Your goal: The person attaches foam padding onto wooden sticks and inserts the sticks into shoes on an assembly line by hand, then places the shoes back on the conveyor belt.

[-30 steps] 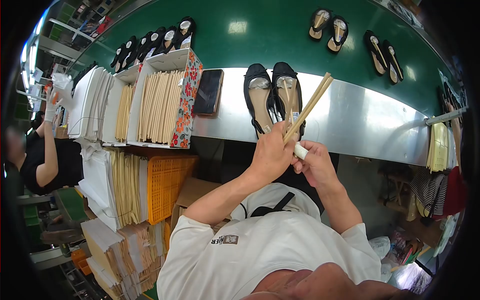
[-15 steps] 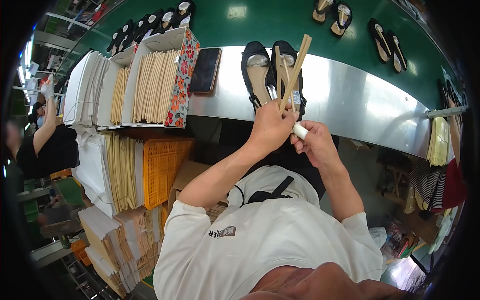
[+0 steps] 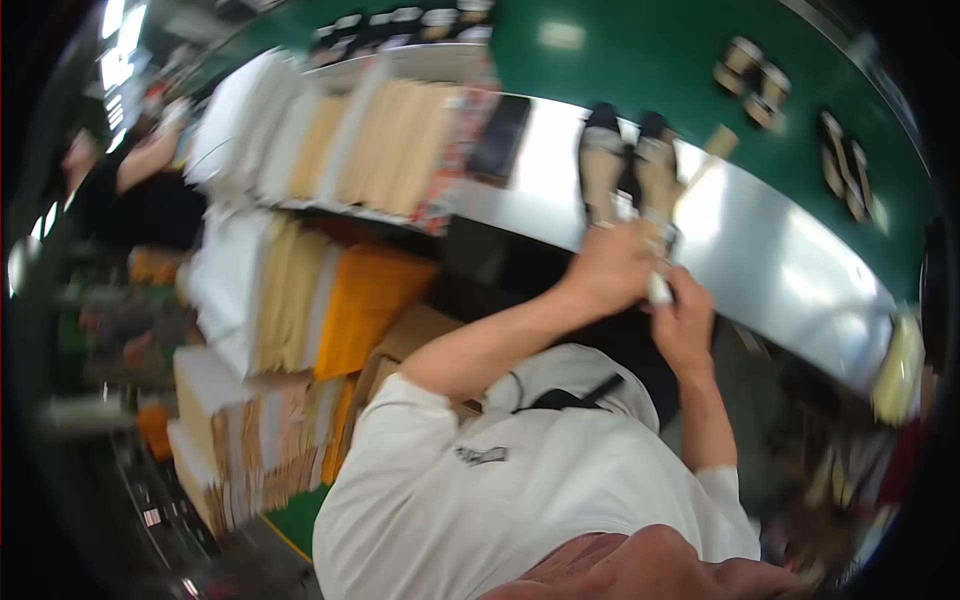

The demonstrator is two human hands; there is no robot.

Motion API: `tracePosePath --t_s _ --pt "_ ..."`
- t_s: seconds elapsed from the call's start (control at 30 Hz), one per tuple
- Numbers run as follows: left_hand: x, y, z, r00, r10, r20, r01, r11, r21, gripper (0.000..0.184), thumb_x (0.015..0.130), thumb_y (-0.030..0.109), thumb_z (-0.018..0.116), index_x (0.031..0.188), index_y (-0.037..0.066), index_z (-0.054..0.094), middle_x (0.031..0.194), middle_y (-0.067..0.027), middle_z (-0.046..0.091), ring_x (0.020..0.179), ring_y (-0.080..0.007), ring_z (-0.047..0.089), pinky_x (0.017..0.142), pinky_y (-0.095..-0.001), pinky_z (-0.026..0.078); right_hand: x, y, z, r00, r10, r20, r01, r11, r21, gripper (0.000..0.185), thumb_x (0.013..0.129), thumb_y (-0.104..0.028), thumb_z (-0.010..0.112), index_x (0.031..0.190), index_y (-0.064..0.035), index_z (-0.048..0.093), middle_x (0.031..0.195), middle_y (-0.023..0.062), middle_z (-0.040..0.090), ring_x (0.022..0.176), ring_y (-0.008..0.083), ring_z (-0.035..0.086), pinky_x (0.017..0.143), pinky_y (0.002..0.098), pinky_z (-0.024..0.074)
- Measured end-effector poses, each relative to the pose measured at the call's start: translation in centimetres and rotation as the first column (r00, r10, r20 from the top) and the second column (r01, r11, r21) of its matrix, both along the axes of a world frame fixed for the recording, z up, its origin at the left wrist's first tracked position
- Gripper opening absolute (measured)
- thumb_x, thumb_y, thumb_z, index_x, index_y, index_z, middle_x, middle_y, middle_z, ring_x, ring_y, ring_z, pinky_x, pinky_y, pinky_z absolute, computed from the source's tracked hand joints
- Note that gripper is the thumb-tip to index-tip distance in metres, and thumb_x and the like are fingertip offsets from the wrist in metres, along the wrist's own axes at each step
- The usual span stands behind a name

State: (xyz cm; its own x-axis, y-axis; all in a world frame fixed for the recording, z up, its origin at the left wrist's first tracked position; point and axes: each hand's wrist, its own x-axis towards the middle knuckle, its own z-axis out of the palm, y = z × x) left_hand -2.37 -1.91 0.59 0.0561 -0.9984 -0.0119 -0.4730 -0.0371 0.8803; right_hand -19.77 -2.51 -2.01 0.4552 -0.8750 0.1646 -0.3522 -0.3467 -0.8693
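My left hand (image 3: 615,268) is closed around narrow tan strips (image 3: 718,146), which stick out up and to the right past the shoes. Against it, my right hand (image 3: 688,315) has its fingers curled in; a white wrap (image 3: 660,288) covers the thumb. Whatever the right fingers pinch is hidden and smeared by motion. Just beyond my hands, a pair of black shoes with beige insoles, the left shoe (image 3: 602,165) and the right shoe (image 3: 655,172), lies on the metal ledge (image 3: 770,225).
At left, a flower-patterned box (image 3: 462,150) holds many tan strips (image 3: 395,145). Beside it lies a dark phone-like object (image 3: 500,140). More shoes (image 3: 752,82) rest on the green surface (image 3: 600,60). Below the box are an orange crate (image 3: 370,300) and stacked paper bundles (image 3: 235,420). Another person (image 3: 140,185) is at far left.
The whole view has swung, so the scene sits further right and is blurred. Both hands stay together by the shoes, with the strips still in the left hand.
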Motion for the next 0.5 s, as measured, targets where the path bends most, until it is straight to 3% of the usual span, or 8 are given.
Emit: tracePosePath --t_s 0.03,0.1,0.13,0.17,0.23,0.27,0.33,0.5 --pt "-0.2 -0.1 -1.9 0.996 0.049 -0.077 -0.047 0.999 0.023 0.016 0.088 0.014 0.064 0.096 0.0 0.066 0.083 -0.0252 0.069 0.084 -0.0446 0.07 0.071 -0.0508 0.054 0.0 -0.1 -0.7 0.997 -0.006 -0.073 -0.004 0.99 -0.138 0.018 0.095 -0.008 0.058 0.106 0.0017 0.068 0.089 0.0231 0.07 0.082 0.0417 0.07 0.072 0.0446 0.0541" --pt "-0.2 0.1 -3.2 0.995 0.082 0.063 -0.078 0.995 -0.06 0.019 0.083 0.017 0.067 0.093 0.001 0.068 0.086 -0.026 0.07 0.087 -0.0465 0.07 0.078 -0.0527 0.055 0.1 -0.2 -1.8 0.996 -0.01 -0.086 -0.015 0.958 -0.286 0.019 0.098 -0.01 0.057 0.108 0.0023 0.067 0.092 0.0235 0.07 0.084 0.047 0.068 0.076 0.0482 0.0532" --pt "-0.6 0.0 -3.3 0.988 0.129 0.082 -0.118 0.984 -0.132 0.018 0.082 0.016 0.067 0.09 0.001 0.068 0.088 -0.0265 0.071 0.089 -0.0462 0.07 0.081 -0.0523 0.056 -0.4 -0.4 -2.3 0.992 0.015 -0.121 -0.046 0.965 -0.257 0.018 0.099 -0.009 0.056 0.109 0.0027 0.065 0.094 0.0245 0.069 0.084 0.0463 0.067 0.075 0.0458 0.0528" --pt "-0.8 0.0 -2.5 0.984 0.167 0.066 -0.166 0.986 -0.012 0.017 0.081 0.014 0.068 0.09 0.0 0.069 0.087 -0.0259 0.071 0.09 -0.0452 0.071 0.081 -0.0513 0.056 -0.8 -0.9 -2.9 0.995 0.026 -0.093 -0.047 0.974 -0.223 0.016 0.101 -0.008 0.056 0.109 0.0025 0.064 0.092 0.0201 0.068 0.079 0.0347 0.068 0.072 0.0398 0.0522" --pt "-1.2 0.9 -0.6 0.977 0.192 -0.096 -0.19 0.981 0.031 0.016 0.083 0.013 0.067 0.091 -0.001 0.07 0.086 -0.0251 0.071 0.089 -0.0434 0.071 0.08 -0.0502 0.056 -1.5 -1.1 -2.0 0.999 0.049 -0.008 -0.049 0.997 0.056 0.014 0.102 -0.007 0.058 0.11 0.0017 0.065 0.093 0.0111 0.068 0.078 0.018 0.065 0.069 0.0315 0.0502" --pt "-1.0 1.1 -0.2 0.973 0.21 -0.096 -0.21 0.978 0.009 0.016 0.083 0.013 0.067 0.091 -0.001 0.07 0.086 -0.0251 0.071 0.089 -0.0434 0.071 0.08 -0.0502 0.056 -1.9 -1.4 -2.3 0.998 0.07 -0.005 -0.07 0.997 0.034 0.014 0.102 -0.007 0.058 0.11 0.0017 0.065 0.093 0.0111 0.068 0.078 0.018 0.065 0.069 0.0315 0.0502" --pt "-0.8 1.5 0.5 0.975 0.188 -0.121 -0.181 0.981 0.067 0.016 0.087 0.012 0.066 0.092 -0.003 0.07 0.084 -0.0239 0.071 0.087 -0.0419 0.072 0.077 -0.049 0.056 -1.8 -1.9 -2.3 0.987 0.086 0.136 -0.116 0.966 0.231 0.017 0.102 -0.005 0.06 0.117 0.0023 0.063 0.096 0.004 0.067 0.081 0.0086 0.061 0.068 0.0251 0.0484" --pt "-1.2 2.1 0.0 0.977 0.178 -0.119 -0.175 0.984 0.033 0.018 0.09 0.011 0.065 0.096 -0.005 0.069 0.082 -0.0237 0.07 0.085 -0.0422 0.071 0.077 -0.0482 0.056 -0.6 -1.0 -0.1 0.974 -0.033 0.223 -0.034 0.956 0.292 0.027 0.103 -0.005 0.062 0.127 0.0057 0.057 0.103 0.006 0.065 0.087 0.0102 0.061 0.074 0.0233 0.0495"
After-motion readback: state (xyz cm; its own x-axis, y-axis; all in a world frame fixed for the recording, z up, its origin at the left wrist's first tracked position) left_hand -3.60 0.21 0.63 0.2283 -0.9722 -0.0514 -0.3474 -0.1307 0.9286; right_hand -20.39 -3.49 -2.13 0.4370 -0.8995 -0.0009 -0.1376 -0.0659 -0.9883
